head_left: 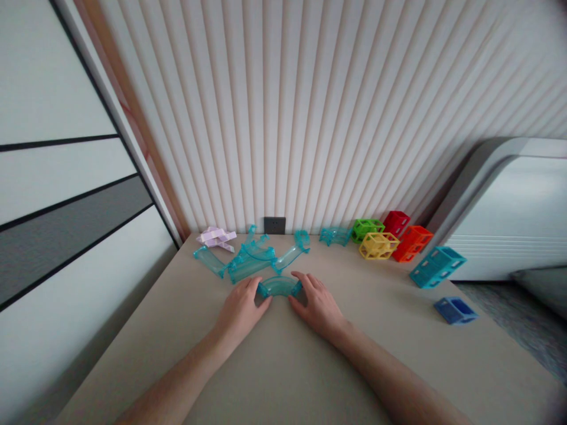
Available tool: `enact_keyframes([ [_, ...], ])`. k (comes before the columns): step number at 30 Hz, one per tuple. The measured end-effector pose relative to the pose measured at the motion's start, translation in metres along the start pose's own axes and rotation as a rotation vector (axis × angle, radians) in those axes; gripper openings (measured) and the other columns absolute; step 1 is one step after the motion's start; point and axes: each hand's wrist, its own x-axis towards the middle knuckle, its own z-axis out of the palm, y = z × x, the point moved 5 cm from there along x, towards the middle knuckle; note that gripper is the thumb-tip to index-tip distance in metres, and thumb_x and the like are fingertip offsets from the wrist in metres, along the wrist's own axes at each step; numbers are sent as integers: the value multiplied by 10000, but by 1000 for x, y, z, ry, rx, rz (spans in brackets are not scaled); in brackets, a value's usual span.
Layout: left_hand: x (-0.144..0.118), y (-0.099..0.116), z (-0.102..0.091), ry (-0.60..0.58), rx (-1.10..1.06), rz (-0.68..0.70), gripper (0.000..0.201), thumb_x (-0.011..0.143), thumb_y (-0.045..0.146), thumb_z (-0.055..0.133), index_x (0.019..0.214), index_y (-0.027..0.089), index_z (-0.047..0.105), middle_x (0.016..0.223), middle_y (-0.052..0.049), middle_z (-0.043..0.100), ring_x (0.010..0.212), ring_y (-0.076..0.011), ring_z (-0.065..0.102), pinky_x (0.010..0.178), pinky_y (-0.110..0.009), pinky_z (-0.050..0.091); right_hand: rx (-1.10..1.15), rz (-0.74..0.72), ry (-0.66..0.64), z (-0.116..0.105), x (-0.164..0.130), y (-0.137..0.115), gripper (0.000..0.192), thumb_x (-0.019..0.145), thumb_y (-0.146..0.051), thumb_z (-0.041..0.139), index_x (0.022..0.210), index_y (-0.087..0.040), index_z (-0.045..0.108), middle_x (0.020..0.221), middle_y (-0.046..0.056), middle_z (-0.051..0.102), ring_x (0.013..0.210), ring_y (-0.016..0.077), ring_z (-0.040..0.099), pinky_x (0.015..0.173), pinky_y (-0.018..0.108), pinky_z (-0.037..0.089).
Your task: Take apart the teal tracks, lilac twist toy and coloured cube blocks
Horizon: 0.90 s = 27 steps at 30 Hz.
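A curved, clear teal track piece point(279, 287) lies on the beige table point(283, 366) between my hands. My left hand point(241, 308) grips its left end with thumb and fingers. My right hand point(315, 302) holds its right end the same way. Just behind it sits a pile of several more teal track pieces point(252, 260), some straight and some curved.
Pale lilac flat pieces point(216, 236) lie at the back left. At the back right stand hollow cube frames: green point(367, 229), yellow point(378, 245), red point(396, 222), orange point(411, 242), teal point(437, 266) and blue point(455, 310). A ribbed wall with a dark socket point(274, 225) backs the table.
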Motion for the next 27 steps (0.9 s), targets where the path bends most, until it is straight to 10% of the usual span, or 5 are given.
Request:
enact_keyframes([
  [14, 0, 1, -2, -36, 48, 15, 329, 857, 275, 672, 1159, 162, 609, 1105, -124, 719, 1038, -290, 688, 902, -412, 559, -1, -13, -9, -1, 0, 1, 494, 894, -326, 645, 1358, -216, 515, 1179, 98, 665, 1086, 258, 631, 974, 407, 489],
  [19, 0, 0, 0, -49, 41, 16, 337, 859, 266, 666, 1164, 137, 604, 1124, -139, 709, 1060, -291, 674, 925, -415, 547, 71, -95, 178, -11, 4, 4, 370, 943, -361, 596, 1286, -224, 565, 1242, 111, 631, 1162, 262, 592, 1007, 422, 472],
  [23, 0, -1, 1, -71, 38, 4, 333, 857, 277, 672, 1153, 140, 608, 1105, -134, 706, 1047, -290, 669, 913, -413, 549, 50, -178, 237, -20, 38, -12, 234, 960, -285, 568, 1172, -212, 634, 1198, 112, 643, 1132, 255, 592, 996, 418, 461],
  [27, 1, 2, -3, -59, 64, 41, 310, 870, 284, 650, 1142, 137, 620, 1059, -130, 703, 1028, -307, 655, 901, -446, 543, -108, -215, -3, -4, 94, -37, 294, 921, -230, 606, 1210, -203, 647, 1224, 106, 657, 1179, 257, 581, 1016, 393, 430],
])
